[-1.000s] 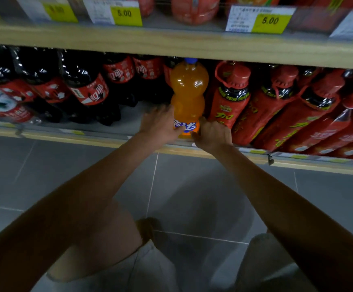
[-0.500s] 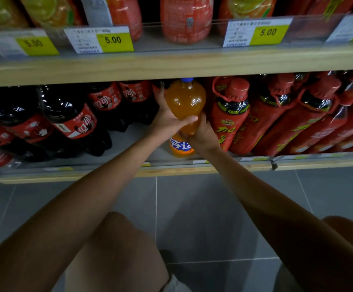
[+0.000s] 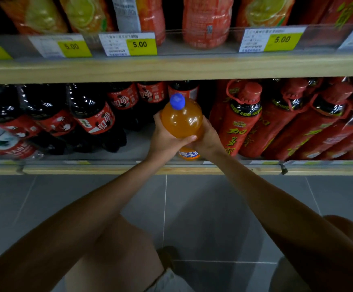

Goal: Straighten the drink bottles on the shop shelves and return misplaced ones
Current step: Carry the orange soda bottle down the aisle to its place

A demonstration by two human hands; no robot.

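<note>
on the lower wooden shelf (image 3: 87, 170), at least six dark cola bottles with red labels (image 3: 91, 114) stand at the left. in the gap beside them, the left hand (image 3: 167, 140) and right hand (image 3: 208, 140) both wrap around one upright clear plastic orange soda bottle with a blue cap (image 3: 181, 119), near the front edge. about five red-sleeved bottles (image 3: 243, 123) fill the right.

Your left hand (image 3: 167, 140) and right hand (image 3: 210, 140) hide most of the label on the orange bottle (image 3: 181, 121); the upper-shelf bottles (image 3: 206, 22) are cropped at the top.
</note>
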